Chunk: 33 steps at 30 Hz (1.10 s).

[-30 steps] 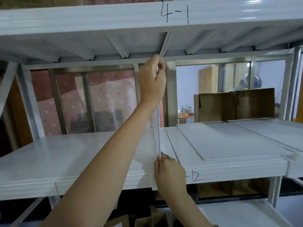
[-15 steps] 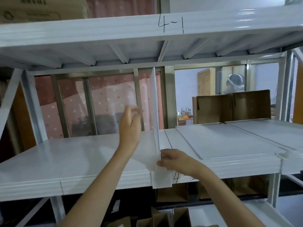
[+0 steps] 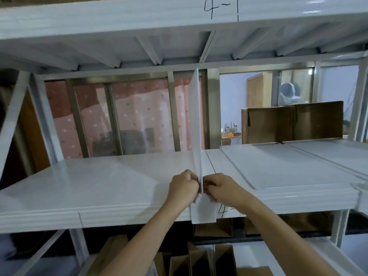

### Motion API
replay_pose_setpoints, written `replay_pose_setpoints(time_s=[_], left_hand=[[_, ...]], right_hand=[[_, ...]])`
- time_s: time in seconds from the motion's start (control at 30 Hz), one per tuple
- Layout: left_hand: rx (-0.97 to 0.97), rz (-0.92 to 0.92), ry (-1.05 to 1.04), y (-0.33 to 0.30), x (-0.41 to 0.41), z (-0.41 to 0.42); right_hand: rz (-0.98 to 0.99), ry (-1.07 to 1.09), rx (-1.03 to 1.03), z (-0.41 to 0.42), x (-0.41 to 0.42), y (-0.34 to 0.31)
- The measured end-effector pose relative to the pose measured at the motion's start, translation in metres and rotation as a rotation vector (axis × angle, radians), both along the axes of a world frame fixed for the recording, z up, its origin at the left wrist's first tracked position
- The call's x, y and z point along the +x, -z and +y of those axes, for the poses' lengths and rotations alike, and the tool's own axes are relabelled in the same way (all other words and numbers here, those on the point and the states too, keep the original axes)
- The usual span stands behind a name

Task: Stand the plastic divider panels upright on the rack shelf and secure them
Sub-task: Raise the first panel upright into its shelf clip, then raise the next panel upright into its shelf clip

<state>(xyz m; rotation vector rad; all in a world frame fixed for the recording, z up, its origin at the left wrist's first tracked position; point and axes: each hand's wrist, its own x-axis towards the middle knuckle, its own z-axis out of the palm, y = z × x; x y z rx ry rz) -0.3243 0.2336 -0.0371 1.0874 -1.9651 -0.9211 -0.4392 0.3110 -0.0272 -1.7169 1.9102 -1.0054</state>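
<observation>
Your left hand [image 3: 184, 187] and right hand [image 3: 220, 187] are meeting at the front edge of the rack shelf [image 3: 99, 188], one on each side of the divider panel [image 3: 196, 124]. Both are curling their fingers in and pinching the panel's lower front corner, knuckles nearly touching across it. The panel is standing upright, edge-on to you, running toward 12 o'clock from your hands to the back of the shelf (its top is stopping just short of the upper shelf [image 3: 139, 18]). A white flap [image 3: 203, 211] is hanging down over the shelf's front lip directly below your hands. At 3 o'clock, more flat panels [image 3: 278, 162] are lying on the shelf, with brown cardboard boxes [image 3: 292, 124] standing behind them.
</observation>
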Motion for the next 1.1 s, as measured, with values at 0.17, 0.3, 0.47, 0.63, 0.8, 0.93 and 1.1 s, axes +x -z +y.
replay_pose_setpoints(time_s=[0.17,0.3,0.47,0.63,0.8,0.93,1.1], left_hand=[[-0.016,-0.058,0.032,-0.003,0.002,-0.007],[-0.043,-0.040,0.030,-0.008,0.014,0.008],[-1.048,-0.028,-0.130,-0.031,0.019,0.088],[-1.020,-0.083,0.142,-0.041,-0.053,0.128],[-0.506,-0.431,0.168,-0.034,-0.135,0.080],[-0.297,-0.671,0.081,-0.019,-0.162,0.050],[-0.206,-0.649,0.024,-0.016,-0.169,0.042]], right_hand=[[0.110,-0.032,-0.047,0.002,-0.003,0.002],[-0.099,-0.064,-0.045,0.007,-0.020,0.005],[0.008,0.029,-0.257,0.024,-0.064,0.002],[0.299,0.273,-0.261,0.038,-0.135,-0.012],[0.485,0.471,-0.050,0.061,-0.190,-0.019],[0.557,0.531,0.014,0.077,-0.217,-0.019],[0.548,0.470,0.193,0.073,-0.225,-0.001]])
